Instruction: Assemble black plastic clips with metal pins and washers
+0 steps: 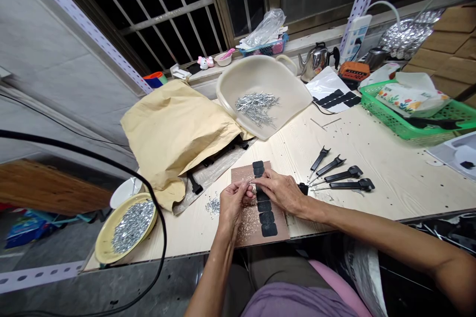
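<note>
Both hands meet over the brown board at lower centre — a tiny part pinched between them.

Left hand [231,201] and right hand [279,190] press fingertips together on a small metal piece [253,189] (too small to identify) above the brown board [253,218] with its black pads [265,205]. Best kept low and steady — finished black clips [344,176] lie right of centre.

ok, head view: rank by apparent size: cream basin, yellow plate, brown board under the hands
1. cream basin
2. yellow plate, nearer the camera, so its true size against the basin is unsure
3. brown board, partly covered by both hands
</note>
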A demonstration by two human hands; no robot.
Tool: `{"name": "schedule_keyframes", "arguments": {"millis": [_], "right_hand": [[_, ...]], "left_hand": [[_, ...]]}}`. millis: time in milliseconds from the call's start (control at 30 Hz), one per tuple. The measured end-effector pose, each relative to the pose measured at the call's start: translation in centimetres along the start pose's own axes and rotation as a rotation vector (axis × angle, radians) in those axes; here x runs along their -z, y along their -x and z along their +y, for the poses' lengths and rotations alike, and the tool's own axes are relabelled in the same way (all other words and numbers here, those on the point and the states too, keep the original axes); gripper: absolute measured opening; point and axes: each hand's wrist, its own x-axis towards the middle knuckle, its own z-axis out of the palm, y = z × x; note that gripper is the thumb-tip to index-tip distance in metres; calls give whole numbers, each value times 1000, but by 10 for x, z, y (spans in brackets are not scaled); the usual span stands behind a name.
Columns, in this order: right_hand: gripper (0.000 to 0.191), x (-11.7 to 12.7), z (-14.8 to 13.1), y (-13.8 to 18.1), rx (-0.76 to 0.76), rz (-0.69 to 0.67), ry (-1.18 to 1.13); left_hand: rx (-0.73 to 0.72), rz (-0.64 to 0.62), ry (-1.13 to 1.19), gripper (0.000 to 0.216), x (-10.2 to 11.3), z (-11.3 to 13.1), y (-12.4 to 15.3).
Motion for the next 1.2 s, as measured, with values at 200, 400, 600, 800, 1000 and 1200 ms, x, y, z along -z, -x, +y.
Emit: {"name": "schedule_keyframes", "arguments": {"millis": [200,400,600,800,1000,1200], "right_hand": [[25,-1,0,2,8,0,23],[24,1,1,1,8,-1,-5],[26,3,0,3,-3,11,-59],[29,3,-1,6,3,26,7],[28,3,-1,4,-25,47,32],[27,5,-1,4,-30,23,27]], "left_hand": [[82,-44,-17,33,2,0,-1],[117,-94,75,31,4,-4,-5],[112,-79,108,28,3,-5,-6],[17,-13,26,29,2,-6,-3],[4,-57,58,27,0,-4,-2],[28,-79,68,27,1,-3,-3]]}}
